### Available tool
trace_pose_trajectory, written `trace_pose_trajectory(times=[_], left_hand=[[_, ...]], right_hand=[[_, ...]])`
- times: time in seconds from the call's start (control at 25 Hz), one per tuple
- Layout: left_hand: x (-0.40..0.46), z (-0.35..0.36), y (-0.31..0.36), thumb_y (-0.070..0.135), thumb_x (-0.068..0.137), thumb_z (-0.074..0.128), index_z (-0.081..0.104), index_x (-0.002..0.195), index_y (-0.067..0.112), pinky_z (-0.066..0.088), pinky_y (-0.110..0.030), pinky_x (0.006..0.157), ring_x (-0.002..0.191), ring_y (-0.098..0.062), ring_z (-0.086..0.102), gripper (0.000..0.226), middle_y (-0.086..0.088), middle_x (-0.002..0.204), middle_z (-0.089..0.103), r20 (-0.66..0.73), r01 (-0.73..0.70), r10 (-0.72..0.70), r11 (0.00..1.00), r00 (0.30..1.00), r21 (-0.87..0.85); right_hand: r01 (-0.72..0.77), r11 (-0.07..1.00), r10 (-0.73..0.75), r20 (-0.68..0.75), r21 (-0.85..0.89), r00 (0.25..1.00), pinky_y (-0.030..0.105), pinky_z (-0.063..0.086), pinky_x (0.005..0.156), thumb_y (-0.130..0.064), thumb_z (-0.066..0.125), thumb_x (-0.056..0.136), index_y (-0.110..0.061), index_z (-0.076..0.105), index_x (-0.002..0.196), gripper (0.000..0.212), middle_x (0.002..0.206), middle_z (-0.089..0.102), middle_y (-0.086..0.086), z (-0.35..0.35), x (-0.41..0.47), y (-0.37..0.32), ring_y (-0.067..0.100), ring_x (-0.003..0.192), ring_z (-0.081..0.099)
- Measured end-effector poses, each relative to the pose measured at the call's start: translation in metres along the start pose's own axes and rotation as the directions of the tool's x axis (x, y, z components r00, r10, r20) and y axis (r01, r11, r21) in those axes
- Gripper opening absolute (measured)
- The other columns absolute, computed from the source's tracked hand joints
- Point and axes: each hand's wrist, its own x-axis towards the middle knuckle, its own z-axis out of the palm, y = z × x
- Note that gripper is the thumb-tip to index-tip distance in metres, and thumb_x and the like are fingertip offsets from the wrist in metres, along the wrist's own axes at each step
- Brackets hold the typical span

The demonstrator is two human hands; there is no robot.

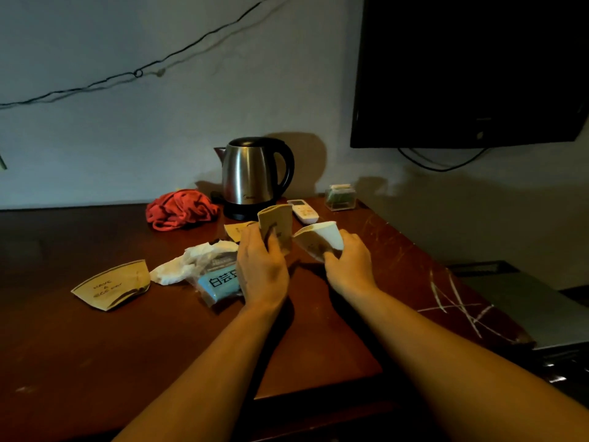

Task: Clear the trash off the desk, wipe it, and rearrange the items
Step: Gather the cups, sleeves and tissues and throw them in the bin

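While left hand (262,266) grips flattened cup (276,223) | right hand (349,263) grips crushed cup (318,239)

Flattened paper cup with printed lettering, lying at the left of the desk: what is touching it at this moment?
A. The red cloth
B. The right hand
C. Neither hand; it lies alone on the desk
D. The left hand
C. The lettered flattened cup lies by itself on the desk, while the left hand and the right hand each hold another flattened cup farther right, and the red cloth sits well behind it.
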Motion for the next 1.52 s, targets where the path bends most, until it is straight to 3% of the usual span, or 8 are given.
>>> trace_pose_trajectory(times=[0.12, 0.28, 0.48, 0.6, 0.76, 0.88, 1.0, 1.52], left_hand=[[-0.008, -0.003, 0.015, 0.016, 0.097, 0.056, 0.049, 0.125, 0.023, 0.047, -0.033, 0.090, 0.103, -0.012, 0.057, 0.030, 0.005, 0.111, 0.061, 0.048, -0.031, 0.032, 0.999, 0.998, -0.030], [-0.015, -0.005, 0.034, 0.017, 0.092, 0.064, 0.029, 0.141, 0.038, 0.048, -0.047, 0.097, 0.108, -0.018, 0.058, 0.064, 0.006, 0.112, 0.058, 0.132, 0.036, -0.037, 0.999, 0.991, 0.010], [-0.016, -0.011, 0.059, 0.014, 0.092, 0.063, 0.046, 0.126, 0.029, 0.051, -0.050, 0.094, 0.106, -0.022, 0.059, 0.040, 0.011, 0.100, 0.054, 0.176, 0.072, -0.069, 0.997, 0.982, -0.010], [-0.022, -0.007, 0.077, 0.013, 0.093, 0.062, 0.047, 0.119, 0.027, 0.056, -0.047, 0.087, 0.106, -0.022, 0.059, 0.033, 0.003, 0.108, 0.057, 0.207, 0.088, -0.074, 0.994, 0.976, -0.061], [-0.039, 0.007, 0.102, 0.010, 0.093, 0.061, 0.049, 0.105, 0.027, 0.059, -0.046, 0.082, 0.105, -0.022, 0.061, 0.024, 0.007, 0.098, 0.056, 0.242, 0.071, -0.042, 0.991, 0.969, -0.114], [-0.054, 0.022, 0.118, 0.011, 0.093, 0.063, 0.050, 0.106, 0.025, 0.058, -0.035, 0.081, 0.104, -0.018, 0.060, 0.023, 0.004, 0.104, 0.060, 0.304, 0.045, -0.008, 0.992, 0.953, -0.114], [-0.073, 0.035, 0.135, 0.007, 0.093, 0.061, 0.047, 0.107, 0.019, 0.052, -0.020, 0.067, 0.094, -0.012, 0.058, 0.023, 0.008, 0.097, 0.056, 0.407, 0.028, 0.037, 0.988, 0.913, -0.153], [-0.172, 0.133, 0.213, 0.014, 0.097, 0.057, 0.050, 0.100, 0.017, 0.051, -0.020, 0.066, 0.090, -0.009, 0.057, 0.007, 0.005, 0.099, 0.055, 0.670, -0.100, 0.202, 0.977, 0.715, -0.188]], right_hand=[[-0.120, 0.989, 0.118, 0.027, 0.083, 0.993, 0.024, 0.043, 0.076, -0.017, 0.062, 0.093, -0.011, 0.060, 0.125, 0.032, 0.122, 0.060, 0.008, -0.029, 0.006, 0.001, 0.023, 0.110, 0.056], [-0.243, 0.955, 0.230, 0.091, 0.172, 0.969, 0.018, 0.044, 0.050, -0.013, 0.062, 0.093, -0.016, 0.051, 0.124, 0.034, 0.124, 0.056, 0.005, -0.072, 0.004, 0.003, 0.023, 0.110, 0.056], [-0.247, 0.962, 0.231, 0.137, 0.115, 0.963, 0.035, 0.055, 0.084, -0.005, 0.061, 0.090, -0.016, 0.048, 0.119, 0.034, 0.129, 0.055, 0.010, -0.127, -0.001, 0.012, 0.025, 0.113, 0.055], [-0.222, 0.968, 0.197, 0.191, 0.115, 0.962, 0.025, 0.050, 0.065, -0.004, 0.061, 0.090, -0.011, 0.050, 0.120, 0.033, 0.126, 0.056, 0.012, -0.158, -0.008, 0.015, 0.025, 0.107, 0.056], [-0.222, 0.968, 0.196, 0.201, 0.114, 0.960, 0.036, 0.055, 0.073, -0.005, 0.060, 0.091, -0.007, 0.053, 0.120, 0.030, 0.121, 0.058, 0.012, -0.198, -0.018, 0.029, 0.027, 0.104, 0.060], [-0.271, 0.951, 0.236, 0.222, 0.146, 0.946, 0.032, 0.052, 0.061, -0.004, 0.057, 0.093, -0.009, 0.053, 0.118, 0.026, 0.112, 0.057, 0.010, -0.228, -0.027, 0.046, 0.021, 0.089, 0.059], [-0.302, 0.944, 0.270, 0.216, 0.131, 0.938, 0.036, 0.054, 0.070, -0.005, 0.056, 0.093, -0.011, 0.052, 0.119, 0.027, 0.114, 0.056, 0.009, -0.254, -0.033, 0.065, 0.026, 0.100, 0.058], [-0.419, 0.904, 0.412, 0.095, 0.086, 0.906, 0.035, 0.048, 0.083, -0.002, 0.058, 0.091, -0.011, 0.052, 0.110, 0.021, 0.118, 0.053, 0.010, -0.363, -0.063, 0.153, 0.025, 0.106, 0.052]])
